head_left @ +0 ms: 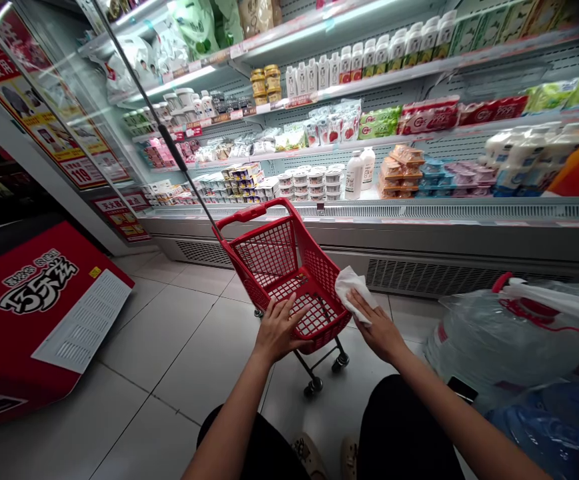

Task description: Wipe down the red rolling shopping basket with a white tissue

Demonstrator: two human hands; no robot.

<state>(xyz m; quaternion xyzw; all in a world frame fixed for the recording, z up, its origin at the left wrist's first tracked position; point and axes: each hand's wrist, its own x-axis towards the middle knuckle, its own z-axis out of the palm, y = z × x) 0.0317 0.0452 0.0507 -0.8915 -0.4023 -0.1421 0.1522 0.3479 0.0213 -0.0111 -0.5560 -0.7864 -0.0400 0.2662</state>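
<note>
Forearms (234,403) reach toward a red cart (319,267), shelves (389,143) behind, jugs (507,340) at right.

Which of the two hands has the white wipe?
The right hand, holding the crumpled white wipe at the red plastic mesh basket; the left hand, also at the basket, holds no wipe.

Bare forearms (235,417), black legwear (404,430), pale patterned shoes (309,456)

The location was a shop of the supermarket type. Indicators: a multi-shelf display case (419,239) spanned the upper frame, stocked with bottles (353,175) and stacked cups (300,184); a price poster (64,133) appeared at upper left; a red shopping cart (314,257) stood at frame centre.
</note>
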